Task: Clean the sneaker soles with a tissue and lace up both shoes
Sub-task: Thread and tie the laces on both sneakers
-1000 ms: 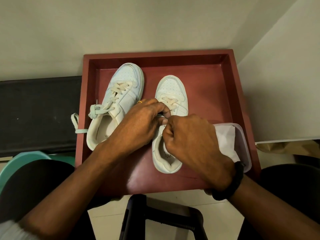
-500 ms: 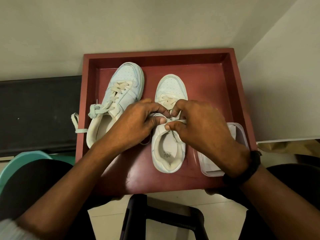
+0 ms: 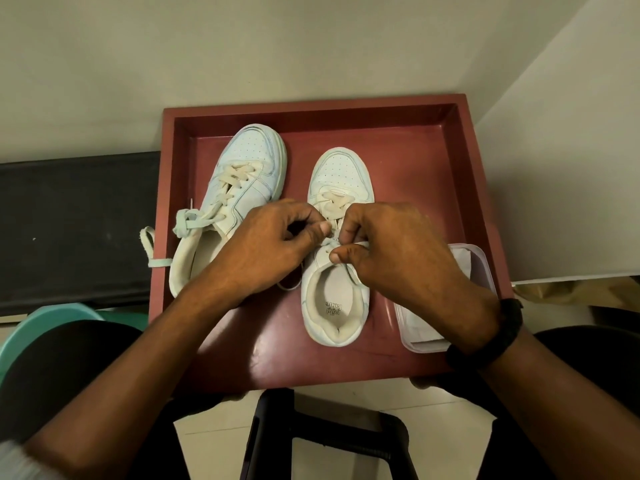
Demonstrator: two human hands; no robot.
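Observation:
Two white sneakers stand upright in a dark red tray (image 3: pixel 460 161). The left sneaker (image 3: pixel 242 168) leans a little and its lace is tied in a bow (image 3: pixel 188 223) hanging over the tray's left wall. The right sneaker (image 3: pixel 337 299) lies toe away from me. My left hand (image 3: pixel 266 247) and my right hand (image 3: pixel 391 247) meet over its tongue. Each pinches a strand of its lace (image 3: pixel 332 242) between thumb and fingers. A loop of lace (image 3: pixel 287 285) trails on the tray under my left hand.
A clear plastic box (image 3: pixel 481 268) holding white tissue sits in the tray's right front corner, partly under my right wrist. A black bench (image 3: pixel 76 223) runs along the left, with a teal basin (image 3: pixel 31 334) below it. A black stool frame (image 3: pixel 329 441) stands under the tray.
My right hand moved up from the shoe's heel opening to the tongue, uncovering the insole and part of the plastic box. Both hands now work the lace close together.

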